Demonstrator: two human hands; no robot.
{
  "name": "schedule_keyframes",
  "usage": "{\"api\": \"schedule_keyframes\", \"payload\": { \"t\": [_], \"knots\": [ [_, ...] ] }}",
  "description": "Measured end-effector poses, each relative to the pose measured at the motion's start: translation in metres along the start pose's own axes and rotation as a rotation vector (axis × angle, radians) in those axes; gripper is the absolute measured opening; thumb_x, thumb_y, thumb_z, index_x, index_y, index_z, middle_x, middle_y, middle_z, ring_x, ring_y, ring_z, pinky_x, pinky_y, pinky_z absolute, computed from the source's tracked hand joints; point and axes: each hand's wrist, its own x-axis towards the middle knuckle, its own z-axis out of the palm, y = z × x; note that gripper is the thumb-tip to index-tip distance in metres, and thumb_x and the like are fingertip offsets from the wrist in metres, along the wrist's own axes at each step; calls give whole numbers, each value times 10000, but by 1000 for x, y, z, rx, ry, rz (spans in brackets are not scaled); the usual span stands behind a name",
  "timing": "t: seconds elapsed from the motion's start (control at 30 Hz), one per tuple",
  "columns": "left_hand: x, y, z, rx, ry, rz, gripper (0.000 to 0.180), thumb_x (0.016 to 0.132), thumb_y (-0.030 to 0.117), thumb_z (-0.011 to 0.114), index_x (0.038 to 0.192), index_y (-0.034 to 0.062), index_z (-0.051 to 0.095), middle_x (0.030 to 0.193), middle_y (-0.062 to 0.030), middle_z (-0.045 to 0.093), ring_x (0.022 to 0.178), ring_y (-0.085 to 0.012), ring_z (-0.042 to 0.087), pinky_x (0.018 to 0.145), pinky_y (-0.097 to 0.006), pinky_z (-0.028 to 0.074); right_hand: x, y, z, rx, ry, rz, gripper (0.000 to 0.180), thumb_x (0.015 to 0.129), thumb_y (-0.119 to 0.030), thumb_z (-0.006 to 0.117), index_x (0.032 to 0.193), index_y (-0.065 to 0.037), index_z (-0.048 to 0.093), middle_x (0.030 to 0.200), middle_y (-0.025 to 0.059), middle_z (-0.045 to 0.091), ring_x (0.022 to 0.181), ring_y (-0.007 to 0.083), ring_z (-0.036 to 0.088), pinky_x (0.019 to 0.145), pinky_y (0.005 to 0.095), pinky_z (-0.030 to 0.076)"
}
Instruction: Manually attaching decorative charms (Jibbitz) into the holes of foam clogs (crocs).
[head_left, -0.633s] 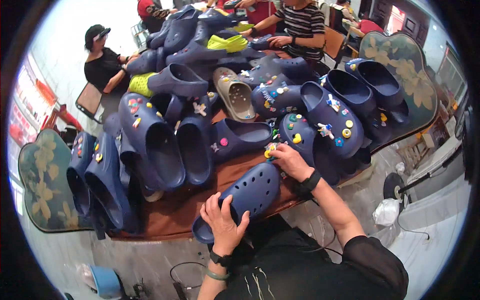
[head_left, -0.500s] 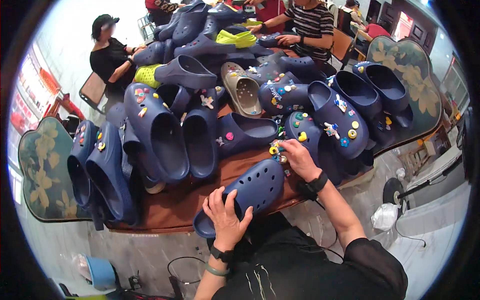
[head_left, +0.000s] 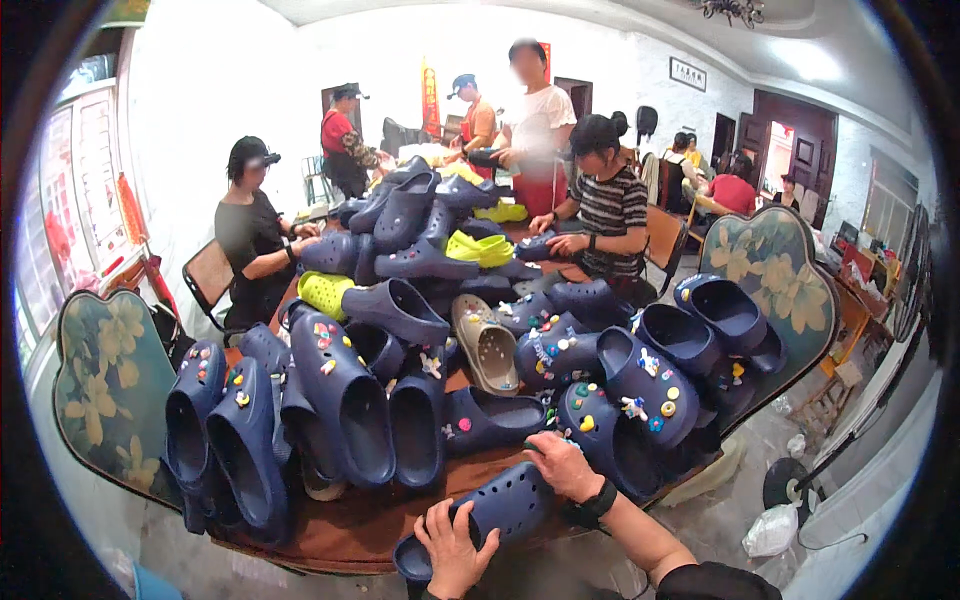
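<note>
A navy blue foam clog (head_left: 512, 500) with round holes across its toe lies at the table's near edge, its toe pointing away to the right. My left hand (head_left: 452, 548) grips its heel end from above, fingers over the opening and thumb along the side. Just above the toe, my right hand (head_left: 566, 468) is closed in a pinch. Something small and dark shows at its fingertips, too small to name. Near that hand stands a navy clog with colourful shoe charms (head_left: 590, 425). Another charmed navy clog (head_left: 490, 418) lies on its side beyond.
Navy clogs (head_left: 405, 215) form a tall pile, with lime green clogs (head_left: 480, 250) and a beige clog (head_left: 487, 345) among them. More charmed clogs line both sides of the brown table (head_left: 370, 530). Several people work around it. A floor fan base (head_left: 785, 482) stands at the right.
The view has tilted up, showing more of the room. My right hand has come from the small charms toward the clog's toe, its fingers pinched. My left hand stays on the clog.
</note>
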Motion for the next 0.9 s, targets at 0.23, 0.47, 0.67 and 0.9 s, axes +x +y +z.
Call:
{"api": "schedule_keyframes", "payload": {
  "t": [0.23, 0.47, 0.67, 0.9],
  "knots": [
    [13, -3, 9, -6, 16, -14, 701, 797, 370, 715, 1385, 113, 433, 1372, -173, 431, 1314, -368, 376, 1076, -584, 246, 0, 46, -15, -262, 49, -118, 228, 863, -160, 686, 1079, -98, 649, 861, 125, 604, 917, 339, 602, 813, 427, 489],
    [13, -3, 6, 9, 2, -37, 697, 799, 376, 714, 1381, 114, 434, 1372, -170, 433, 1312, -365, 373, 1078, -587, 246, 8, -6, -7, 310, -213, 149, 183, 899, -148, 664, 1027, -18, 661, 981, 158, 676, 946, 326, 629, 848, 397, 487],
    [14, 0, 3, 25, -16, -16, 725, 787, 375, 723, 1394, 116, 420, 1370, -169, 437, 1309, -365, 375, 1077, -581, 249, -6, -25, 39, 317, -289, -21, 212, 921, -213, 660, 1032, -33, 674, 1025, 132, 677, 968, 314, 627, 844, 407, 491],
    [3, 1, 0, 35, -3, -26, 710, 788, 380, 711, 1385, 117, 431, 1371, -176, 436, 1315, -359, 370, 1071, -575, 248, -11, -38, 35, 269, -272, -24, 210, 912, -171, 674, 1094, -68, 650, 972, 158, 629, 911, 388, 621, 784, 435, 519]
  ]
}}
